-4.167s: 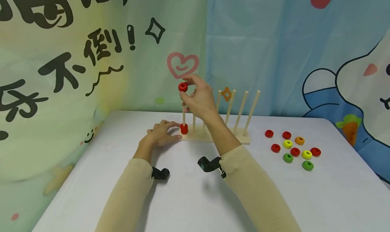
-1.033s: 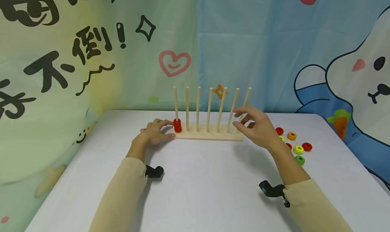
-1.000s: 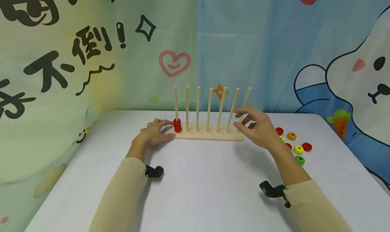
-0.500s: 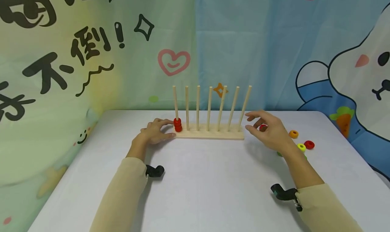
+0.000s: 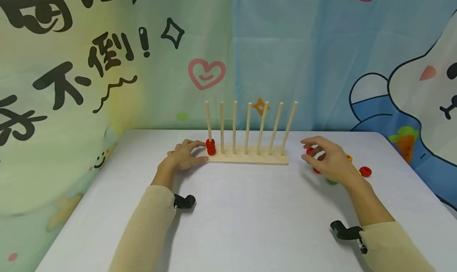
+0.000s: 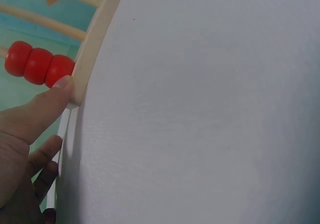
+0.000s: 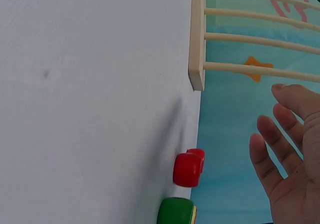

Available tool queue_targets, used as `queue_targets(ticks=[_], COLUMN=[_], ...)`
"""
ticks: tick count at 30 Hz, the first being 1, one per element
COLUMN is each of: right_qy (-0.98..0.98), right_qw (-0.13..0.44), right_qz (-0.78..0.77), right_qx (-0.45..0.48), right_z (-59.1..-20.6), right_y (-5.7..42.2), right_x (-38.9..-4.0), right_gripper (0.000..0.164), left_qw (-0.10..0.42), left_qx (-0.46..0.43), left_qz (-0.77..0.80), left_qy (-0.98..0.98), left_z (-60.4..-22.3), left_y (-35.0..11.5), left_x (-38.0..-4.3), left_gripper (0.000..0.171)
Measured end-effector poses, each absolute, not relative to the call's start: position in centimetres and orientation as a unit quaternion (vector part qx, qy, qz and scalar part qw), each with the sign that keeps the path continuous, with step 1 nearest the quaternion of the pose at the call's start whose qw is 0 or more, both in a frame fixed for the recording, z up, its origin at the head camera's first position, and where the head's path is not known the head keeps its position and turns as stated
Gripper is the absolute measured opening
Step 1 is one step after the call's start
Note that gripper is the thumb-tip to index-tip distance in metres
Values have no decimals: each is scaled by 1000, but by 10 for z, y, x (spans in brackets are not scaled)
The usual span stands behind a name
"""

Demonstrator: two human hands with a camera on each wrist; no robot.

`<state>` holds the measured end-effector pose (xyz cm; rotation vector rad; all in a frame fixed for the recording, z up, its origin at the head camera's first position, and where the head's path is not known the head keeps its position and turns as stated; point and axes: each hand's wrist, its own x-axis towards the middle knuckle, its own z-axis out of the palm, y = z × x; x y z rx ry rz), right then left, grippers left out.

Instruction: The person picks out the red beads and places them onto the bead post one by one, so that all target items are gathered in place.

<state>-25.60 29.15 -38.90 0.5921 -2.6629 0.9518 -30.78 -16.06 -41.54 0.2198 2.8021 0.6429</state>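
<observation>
When viewed from the head, touching the rack (image 5: 246,159) at its end with the left hand (image 5: 183,156), fingers relaxed, with the red stack (image 5: 211,147) just beside the forefinger. From left hand toward right hand (image 5: 330,161), the rack's long axis, stopping short of the latter. Behind and beside the right hand, partly hidden by it, the loose beads (image 5: 365,171), far nearer to it than to the left hand. From the left wrist, thumb against the rack's corner, next to the stack's lowest bead. From the right wrist, nothing gripped, fingers loosely curved; apart from them, on the table (image 7: 100,109), red beads (image 7: 187,170) and a green bead (image 7: 174,211).
</observation>
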Motion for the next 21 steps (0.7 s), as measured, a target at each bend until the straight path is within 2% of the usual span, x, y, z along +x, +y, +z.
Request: queue_targets(ticks=[11,21], right_qy=[-930,-956], right_qw=[97,19], right_qz=[277,249], right_qx=[222,155], right_z=[-388,-388], right_y=[306,316], right_x=[-253,-252], right_gripper=[39,47], left_qw=[129,129], left_qx=[78,83], left_qz=[223,214], left_qy=[963,965], left_z=[-421,-419], left_y=[-161,-162], left_x=[-308,-307], left_gripper=[63,63])
